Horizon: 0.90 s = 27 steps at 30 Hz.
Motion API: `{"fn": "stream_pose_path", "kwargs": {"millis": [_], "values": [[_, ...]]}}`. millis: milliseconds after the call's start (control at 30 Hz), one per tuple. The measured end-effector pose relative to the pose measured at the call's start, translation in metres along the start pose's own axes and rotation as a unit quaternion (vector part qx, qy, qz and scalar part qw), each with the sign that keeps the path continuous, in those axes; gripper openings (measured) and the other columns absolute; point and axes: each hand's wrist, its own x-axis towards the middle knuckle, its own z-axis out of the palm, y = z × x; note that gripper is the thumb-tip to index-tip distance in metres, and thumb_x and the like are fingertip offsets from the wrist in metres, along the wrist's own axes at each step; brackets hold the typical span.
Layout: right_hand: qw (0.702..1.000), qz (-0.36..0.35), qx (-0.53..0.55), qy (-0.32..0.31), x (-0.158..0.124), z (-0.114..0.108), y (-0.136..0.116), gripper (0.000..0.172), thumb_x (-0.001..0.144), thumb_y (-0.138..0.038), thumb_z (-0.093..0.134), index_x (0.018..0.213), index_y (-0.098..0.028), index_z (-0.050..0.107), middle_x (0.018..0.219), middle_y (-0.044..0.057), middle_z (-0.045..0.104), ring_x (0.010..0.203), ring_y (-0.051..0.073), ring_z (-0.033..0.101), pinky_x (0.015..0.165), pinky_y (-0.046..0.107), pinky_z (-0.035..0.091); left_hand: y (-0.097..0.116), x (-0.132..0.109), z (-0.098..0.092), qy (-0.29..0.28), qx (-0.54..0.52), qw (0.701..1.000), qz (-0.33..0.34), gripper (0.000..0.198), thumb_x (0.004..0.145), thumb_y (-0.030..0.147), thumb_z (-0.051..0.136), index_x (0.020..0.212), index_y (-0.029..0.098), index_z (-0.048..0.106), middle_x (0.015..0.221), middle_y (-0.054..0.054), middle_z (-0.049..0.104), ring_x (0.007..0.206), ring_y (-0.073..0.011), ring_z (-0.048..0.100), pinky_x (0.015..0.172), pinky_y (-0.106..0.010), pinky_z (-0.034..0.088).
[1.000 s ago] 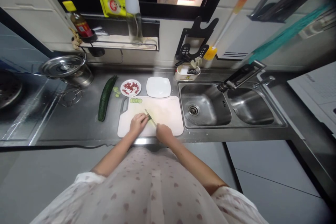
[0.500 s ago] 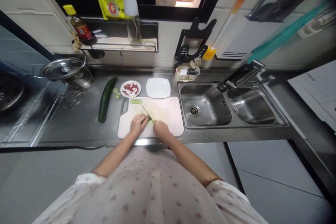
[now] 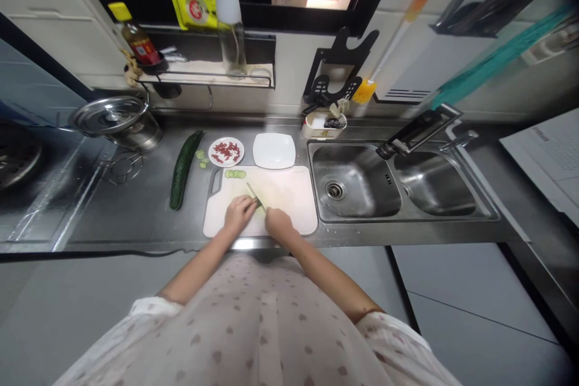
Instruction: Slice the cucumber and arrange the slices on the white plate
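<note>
Bare room on the cutting board (image 3: 296, 193), right of the knife (image 3: 256, 196)! But 2 obstacles line the board's far edge, the round plate (image 3: 226, 163) and square plate (image 3: 274, 151); out left, the long cucumber (image 3: 183, 171) bars a low sideways path.

Plate (image 3: 274, 151) behind board (image 3: 294, 196), sink (image 3: 362, 193) right (alongside)

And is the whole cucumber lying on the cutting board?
No, the whole cucumber lies on the steel counter, left of the cutting board.

One knife (image 3: 254, 193); one cutting board (image 3: 292, 199); two plates (image 3: 274, 151)
</note>
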Motion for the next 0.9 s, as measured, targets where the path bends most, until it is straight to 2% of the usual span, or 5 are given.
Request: {"fn": "stream_pose_path", "kwargs": {"millis": [200,367,600,900], "values": [[1.000,0.004,0.016,-0.003,0.011,-0.001,-0.005,0.028,0.093,-0.013,0.038,0.111,-0.014,0.059,0.103,0.014,0.068,0.100,0.019,0.063,0.083,0.026,0.046,0.003,0.001,-0.003,-0.002,0.003,1.000,0.001,0.021,0.093,0.032,0.050,0.093,0.022,0.068,0.093,-0.005,0.068,0.089,-0.0183,0.060,0.082,-0.032,0.048],[1.000,0.000,0.007,0.003,0.003,0.003,-0.001,0.028,0.092,-0.013,0.038,0.112,-0.014,0.058,0.103,0.014,0.067,0.102,0.019,0.063,0.085,0.027,0.045,0.003,0.001,-0.003,0.001,0.004,1.000,0.002,0.021,0.092,0.032,0.050,0.092,0.022,0.068,0.093,-0.005,0.068,0.090,-0.0187,0.060,0.082,-0.033,0.048],[1.000,0.009,-0.005,-0.005,-0.011,0.007,0.005,0.029,0.091,-0.010,0.035,0.108,-0.014,0.059,0.100,0.014,0.067,0.098,0.021,0.064,0.079,0.029,0.047,0.000,-0.001,0.000,0.007,0.005,1.000,0.000,0.020,0.092,0.032,0.051,0.094,0.023,0.069,0.096,-0.005,0.069,0.093,-0.0191,0.060,0.084,-0.033,0.048],[1.000,0.010,-0.002,-0.011,-0.002,0.005,0.003,0.029,0.091,-0.010,0.037,0.109,-0.014,0.059,0.102,0.014,0.067,0.100,0.020,0.063,0.080,0.027,0.047,-0.002,0.000,0.002,0.003,0.004,1.000,-0.005,0.021,0.092,0.033,0.051,0.094,0.023,0.068,0.097,-0.005,0.069,0.093,-0.0189,0.060,0.085,-0.033,0.048]]}}
